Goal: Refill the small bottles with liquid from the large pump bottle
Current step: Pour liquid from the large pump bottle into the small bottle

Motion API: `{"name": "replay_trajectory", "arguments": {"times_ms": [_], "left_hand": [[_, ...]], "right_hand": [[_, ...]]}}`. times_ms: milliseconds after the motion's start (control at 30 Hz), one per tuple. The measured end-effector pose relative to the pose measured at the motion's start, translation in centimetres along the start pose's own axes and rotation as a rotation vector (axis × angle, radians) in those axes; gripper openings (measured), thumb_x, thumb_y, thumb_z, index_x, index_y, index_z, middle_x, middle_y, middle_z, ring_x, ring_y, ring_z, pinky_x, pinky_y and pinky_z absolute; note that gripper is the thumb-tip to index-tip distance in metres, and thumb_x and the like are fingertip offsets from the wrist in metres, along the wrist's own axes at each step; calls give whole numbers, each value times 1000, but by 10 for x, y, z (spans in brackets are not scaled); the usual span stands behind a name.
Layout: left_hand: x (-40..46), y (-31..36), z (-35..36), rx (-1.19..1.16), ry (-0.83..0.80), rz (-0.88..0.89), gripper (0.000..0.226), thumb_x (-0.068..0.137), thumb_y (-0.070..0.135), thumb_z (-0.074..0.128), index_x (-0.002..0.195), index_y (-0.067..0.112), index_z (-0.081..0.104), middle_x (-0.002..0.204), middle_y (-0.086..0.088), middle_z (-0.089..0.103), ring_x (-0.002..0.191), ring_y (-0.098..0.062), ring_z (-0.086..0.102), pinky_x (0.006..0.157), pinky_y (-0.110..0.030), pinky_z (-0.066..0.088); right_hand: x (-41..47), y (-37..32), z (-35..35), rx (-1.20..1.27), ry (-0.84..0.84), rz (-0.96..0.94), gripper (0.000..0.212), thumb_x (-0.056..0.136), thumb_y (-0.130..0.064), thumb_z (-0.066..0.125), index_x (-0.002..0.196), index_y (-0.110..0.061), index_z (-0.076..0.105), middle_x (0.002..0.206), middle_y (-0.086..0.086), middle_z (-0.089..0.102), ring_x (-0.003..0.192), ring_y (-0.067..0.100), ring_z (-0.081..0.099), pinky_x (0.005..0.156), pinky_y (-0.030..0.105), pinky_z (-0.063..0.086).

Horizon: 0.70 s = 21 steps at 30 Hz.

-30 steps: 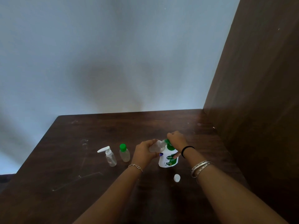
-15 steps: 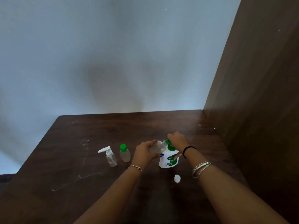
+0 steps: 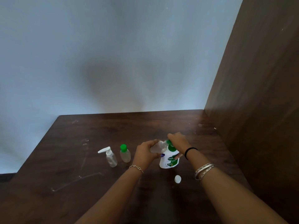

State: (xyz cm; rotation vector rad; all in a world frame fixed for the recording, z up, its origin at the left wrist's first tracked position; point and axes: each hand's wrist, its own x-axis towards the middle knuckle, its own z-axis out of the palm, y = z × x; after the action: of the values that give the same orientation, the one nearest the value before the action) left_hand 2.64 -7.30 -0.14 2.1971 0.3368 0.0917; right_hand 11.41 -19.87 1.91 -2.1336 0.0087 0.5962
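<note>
1. At the left of the bench [image 3: 68, 143] we see 2 small bottles upright, just beside each other: a pump-top [image 3: 110, 157] and a green-cap [image 3: 124, 154].
2. Our left hand [image 3: 146, 153] has its fingers wrapped round a clear bottle [image 3: 157, 147], tilted with its mouth at the spout.
3. Our right hand [image 3: 178, 142] presses the pump bottle [image 3: 169, 159], fingers straight over the head.
4. A white cap [image 3: 177, 178] lies near us.
</note>
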Motion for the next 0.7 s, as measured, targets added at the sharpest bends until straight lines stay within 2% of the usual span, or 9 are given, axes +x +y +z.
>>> {"name": "replay_trajectory", "arguments": {"times_ms": [67, 133, 233, 300, 367, 467, 567, 633, 700], "left_hand": [[1, 1, 0, -14, 0, 4, 59, 64, 17, 79, 120, 18, 59, 116, -1, 65, 111, -12, 56, 83, -9, 34], [2, 0, 0, -24, 1, 10, 58, 63, 17, 80, 119, 19, 60, 115, -1, 66, 109, -10, 57, 83, -8, 35], [2, -2, 1, -11, -6, 5, 59, 63, 20, 81, 119, 20, 60, 116, -2, 66, 109, -10, 58, 87, -14, 38], [2, -4, 1, 7, -8, 4, 60, 64, 21, 80, 120, 19, 59, 117, -2, 65, 109, -12, 57, 88, -16, 38], [2, -4, 1, 7, -5, 5, 60, 64, 21, 80, 120, 19, 59, 117, -3, 65, 109, -11, 58, 87, -15, 38], [1, -4, 1, -10, -6, 0, 60, 64, 20, 81, 120, 19, 59, 116, -3, 66, 107, -10, 58, 82, -9, 36], [1, -2, 1, -23, -9, 8, 59, 65, 19, 80, 121, 17, 59, 117, -3, 65, 104, -6, 56, 79, -6, 33], [1, -1, 0, -30, -7, 15, 59, 66, 17, 79, 121, 15, 58, 117, -4, 65, 100, -2, 52, 76, -3, 31], [0, -1, 1, -30, -12, 12, 59, 66, 15, 79, 121, 14, 58, 118, -4, 65, 98, -1, 50, 77, -2, 30]], "right_hand": [[0, 0, -2, 34, -48, 31, 24, 87, -27, 45, 90, -4, 55, 101, 17, 53, 94, 36, 59, 66, 50, 59], [2, 2, -3, 45, -59, 34, 25, 88, -27, 45, 91, -4, 55, 100, 16, 53, 94, 36, 59, 67, 49, 59], [3, 4, 0, 28, -11, 11, 24, 87, -24, 44, 75, -6, 53, 88, 15, 53, 87, 35, 60, 63, 43, 58], [5, 5, 2, -37, 64, -44, 29, 87, -21, 44, 60, -9, 47, 72, 12, 50, 74, 30, 56, 63, 37, 50], [6, 5, 4, -62, 92, -67, 32, 86, -20, 44, 55, -11, 45, 64, 9, 47, 71, 31, 55, 67, 39, 48], [5, 4, 0, 0, 3, -20, 22, 85, -24, 46, 72, -8, 53, 79, 11, 53, 85, 34, 59, 63, 41, 57], [6, 1, -3, 73, -106, 70, 24, 86, -28, 48, 93, -6, 54, 101, 16, 53, 96, 38, 57, 60, 45, 59], [6, 1, -3, 70, -110, 77, 24, 86, -28, 48, 91, -6, 54, 105, 18, 53, 98, 39, 58, 57, 43, 59], [5, 2, -3, 53, -74, 62, 20, 86, -25, 47, 80, -7, 53, 103, 19, 54, 93, 37, 59, 52, 39, 57]]}}
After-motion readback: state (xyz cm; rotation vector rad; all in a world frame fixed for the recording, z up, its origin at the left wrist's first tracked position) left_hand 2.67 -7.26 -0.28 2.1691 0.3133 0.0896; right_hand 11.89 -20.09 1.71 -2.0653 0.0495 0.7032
